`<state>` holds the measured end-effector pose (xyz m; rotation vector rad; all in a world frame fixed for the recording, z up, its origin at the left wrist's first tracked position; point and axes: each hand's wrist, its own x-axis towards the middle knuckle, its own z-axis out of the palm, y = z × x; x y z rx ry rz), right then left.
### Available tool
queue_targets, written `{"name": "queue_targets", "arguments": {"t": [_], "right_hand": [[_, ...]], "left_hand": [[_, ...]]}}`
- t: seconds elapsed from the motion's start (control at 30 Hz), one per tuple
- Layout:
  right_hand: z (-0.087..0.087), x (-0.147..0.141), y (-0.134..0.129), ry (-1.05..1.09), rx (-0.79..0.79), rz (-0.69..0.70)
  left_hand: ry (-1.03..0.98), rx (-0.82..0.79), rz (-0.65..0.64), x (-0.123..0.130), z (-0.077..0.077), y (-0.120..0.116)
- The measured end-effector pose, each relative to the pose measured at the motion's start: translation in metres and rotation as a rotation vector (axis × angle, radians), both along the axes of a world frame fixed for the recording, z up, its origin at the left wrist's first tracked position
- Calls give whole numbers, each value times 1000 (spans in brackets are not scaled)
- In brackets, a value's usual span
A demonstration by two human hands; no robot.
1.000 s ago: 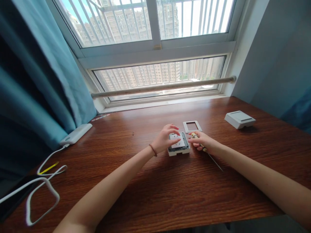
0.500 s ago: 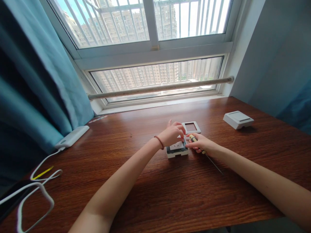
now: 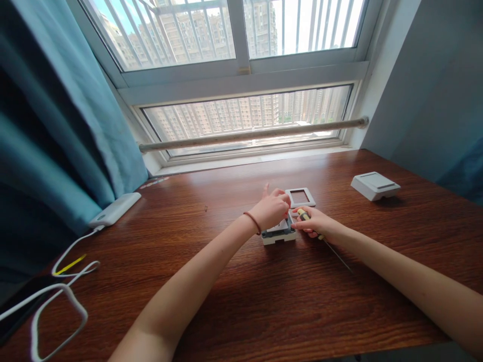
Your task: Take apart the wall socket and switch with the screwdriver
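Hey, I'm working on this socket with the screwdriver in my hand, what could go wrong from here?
The small screw lies loose on the table, so a stray sleeve or nudge might send it rolling. The screwdriver in your right hand has its shaft pointing back beneath your forearm, so it could scratch the tabletop if lowered. Your left hand covers part of the socket, which may hide a misaligned part.

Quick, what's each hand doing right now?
Left hand: fingers curled over the socket; whether it grips anything is hidden.
Right hand: closed around a screwdriver.
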<state>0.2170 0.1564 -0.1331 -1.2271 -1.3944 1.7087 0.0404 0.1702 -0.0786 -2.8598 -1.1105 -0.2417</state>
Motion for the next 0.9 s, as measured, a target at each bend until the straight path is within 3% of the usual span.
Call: {"name": "queue_targets", "arguments": {"t": [0.47,0.7,0.9], "right_hand": [[-4,-2,0,-61,71,24],[-7,-2,-1,-122,104,32],[-7,-3,0,-121,96,24]], "left_hand": [[37,73,-90,3,-4,-3],[13,-40,-44,2,6,-5],[6,-89,-34,2,4,-3]]}}
